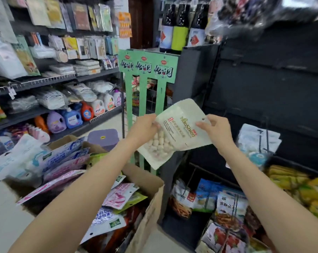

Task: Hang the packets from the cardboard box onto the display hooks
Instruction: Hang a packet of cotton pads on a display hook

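Two hands, left hand [145, 127] and right hand [216, 131], grip white packet [174, 132]; print blurred.

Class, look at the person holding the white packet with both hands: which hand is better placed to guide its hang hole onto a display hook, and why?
The right hand. It pinches the white packet at the end with the hang hole and is nearer the dark display panel. The left hand holds the far side.
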A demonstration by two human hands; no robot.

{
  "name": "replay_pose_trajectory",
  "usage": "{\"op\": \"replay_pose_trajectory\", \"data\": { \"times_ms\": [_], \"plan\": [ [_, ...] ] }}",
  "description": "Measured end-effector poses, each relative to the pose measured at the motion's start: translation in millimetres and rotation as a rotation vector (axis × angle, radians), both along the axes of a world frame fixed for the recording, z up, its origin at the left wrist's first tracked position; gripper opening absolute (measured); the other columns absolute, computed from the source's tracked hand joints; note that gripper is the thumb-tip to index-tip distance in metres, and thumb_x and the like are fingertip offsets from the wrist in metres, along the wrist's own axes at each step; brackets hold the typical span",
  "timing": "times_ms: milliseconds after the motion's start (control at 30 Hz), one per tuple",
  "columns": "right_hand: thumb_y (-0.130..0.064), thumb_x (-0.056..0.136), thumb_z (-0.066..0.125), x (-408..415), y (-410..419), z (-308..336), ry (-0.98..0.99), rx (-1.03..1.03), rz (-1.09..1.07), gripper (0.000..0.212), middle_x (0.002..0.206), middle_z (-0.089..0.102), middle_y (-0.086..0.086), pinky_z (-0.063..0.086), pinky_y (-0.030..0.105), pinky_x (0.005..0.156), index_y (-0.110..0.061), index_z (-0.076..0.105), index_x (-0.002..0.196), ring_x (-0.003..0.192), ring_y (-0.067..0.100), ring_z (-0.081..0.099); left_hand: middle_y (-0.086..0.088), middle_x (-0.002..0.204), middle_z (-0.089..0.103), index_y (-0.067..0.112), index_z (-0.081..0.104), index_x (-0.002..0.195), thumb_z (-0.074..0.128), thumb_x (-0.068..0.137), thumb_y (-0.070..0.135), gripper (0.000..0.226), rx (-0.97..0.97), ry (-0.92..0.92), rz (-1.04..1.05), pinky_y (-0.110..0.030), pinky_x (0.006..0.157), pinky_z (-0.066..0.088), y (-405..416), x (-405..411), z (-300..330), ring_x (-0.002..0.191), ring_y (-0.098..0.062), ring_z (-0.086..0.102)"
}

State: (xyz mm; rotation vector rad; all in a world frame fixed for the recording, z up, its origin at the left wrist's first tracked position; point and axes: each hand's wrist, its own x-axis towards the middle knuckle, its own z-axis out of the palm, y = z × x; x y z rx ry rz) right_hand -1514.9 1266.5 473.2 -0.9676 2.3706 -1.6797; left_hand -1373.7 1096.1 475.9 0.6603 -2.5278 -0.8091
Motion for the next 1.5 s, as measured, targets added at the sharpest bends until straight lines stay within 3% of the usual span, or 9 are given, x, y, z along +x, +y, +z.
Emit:
{"op": "replay_pose_trajectory", "data": {
  "times_ms": [167, 333, 500, 600, 767, 1033, 1200, 1367, 1500],
  "plan": [
    [-0.031, 0.083, 0.067, -25.5, 38.4, 4.9, 0.259, 0.26, -0.021, 0.023, 0.06, 0.057, -0.002, 0.032, 0.031, 0.055, -0.018, 0.063, 0.065, 0.06, 0.013, 0.048, 0.01, 0.106, 0.059, 0.026, 0.049, 0.122, 0.069, 0.082, 0.02, 0.045, -0.088, 0.196, -0.209, -0.024, 0.078, 0.041, 60.9, -67.4, 21.2, 0.09, -0.007, 0.053],
    [-0.035, 0.088, 0.062, -60.0, 85.9, -16.1, 0.382, 0.476, -0.105, 0.021, 0.071, 0.064, -0.003, 0.036, 0.03, 0.057, -0.018, 0.068, 0.077, 0.076, 0.018, 0.056, 0.003, 0.098, 0.066, 0.023, 0.066, 0.099, 0.053, 0.093, 0.025, 0.014, -0.379, -0.067, -0.312, -0.033, 0.079, 0.043, 110.3, -127.6, 6.0, 0.094, -0.019, 0.06],
    [-0.03, 0.091, 0.059, -99.3, 147.5, -54.7, 0.212, 0.383, -0.115, 0.019, 0.072, 0.065, -0.006, 0.04, 0.028, 0.06, -0.02, 0.073, 0.084, 0.067, 0.004, 0.055, 0.0, 0.1, 0.067, 0.02, 0.069, 0.097, 0.05, 0.094, 0.021, 0.019, -0.292, -0.125, -0.418, -0.04, 0.082, 0.048, 160.2, -175.4, -28.6, 0.093, -0.02, 0.061],
    [-0.024, 0.089, 0.064, -120.0, 178.0, -82.7, 0.031, 0.306, -0.072, 0.033, 0.047, 0.048, -0.009, 0.025, 0.022, 0.05, -0.02, 0.061, 0.057, 0.045, 0.003, 0.043, -0.003, 0.096, 0.068, 0.017, 0.07, 0.095, 0.054, 0.093, 0.021, 0.017, -0.187, -0.192, -0.48, -0.038, 0.081, 0.049, 179.4, -201.3, -55.5, 0.091, -0.021, 0.06],
    [-0.026, 0.08, 0.073, -155.5, 200.2, -122.8, -0.156, 0.183, -0.162, 0.034, 0.076, 0.064, 0.029, 0.032, 0.032, 0.058, 0.007, 0.068, 0.074, 0.059, 0.021, 0.05, -0.003, 0.082, 0.067, 0.012, 0.071, 0.084, 0.058, 0.091, 0.023, 0.018, 0.008, -0.16, -0.465, -0.033, 0.071, 0.045, 199.5, -238.2, -96.3, 0.078, -0.019, 0.061],
    [-0.025, 0.085, 0.068, -197.3, 199.6, -122.5, -0.095, 0.155, -0.178, 0.017, 0.064, 0.061, -0.004, 0.036, 0.022, 0.057, -0.014, 0.069, 0.073, 0.061, 0.01, 0.051, 0.001, 0.084, 0.064, 0.013, 0.071, 0.089, 0.057, 0.093, 0.024, 0.018, 0.091, -0.021, -0.313, -0.025, 0.065, 0.034, 212.1, -278.6, -114.6, 0.076, -0.016, 0.056],
    [-0.015, 0.088, 0.065, -209.5, 195.1, -119.9, -0.009, 0.213, -0.136, 0.014, 0.088, 0.069, 0.001, 0.039, 0.008, 0.063, -0.007, 0.075, 0.094, 0.082, 0.009, 0.058, 0.004, 0.083, 0.057, 0.011, 0.071, 0.095, 0.055, 0.093, 0.021, 0.019, 0.093, 0.012, -0.251, -0.024, 0.066, 0.033, 212.0, -288.3, -117.4, 0.077, -0.014, 0.05],
    [-0.012, 0.091, 0.059, -217.2, 195.4, -117.5, 0.012, 0.207, -0.161, 0.017, 0.094, 0.07, 0.002, 0.045, 0.023, 0.079, -0.006, 0.074, 0.097, 0.092, 0.011, 0.059, 0.002, 0.088, 0.063, 0.013, 0.071, 0.095, 0.055, 0.093, 0.021, 0.018, 0.121, 0.003, -0.246, -0.027, 0.069, 0.042, 212.1, -299.2, -117.3, 0.079, -0.014, 0.055],
    [-0.019, 0.092, 0.06, -235.1, 188.9, -115.5, 0.008, 0.241, -0.196, 0.017, 0.087, 0.068, -0.003, 0.044, 0.025, 0.072, -0.01, 0.075, 0.092, 0.089, 0.013, 0.062, 0.001, 0.095, 0.07, 0.02, 0.071, 0.093, 0.054, 0.092, 0.019, 0.018, 0.141, -0.03, -0.224, -0.036, 0.076, 0.053, 207.6, -318.8, -114.5, 0.085, -0.017, 0.064]
  ]
}}
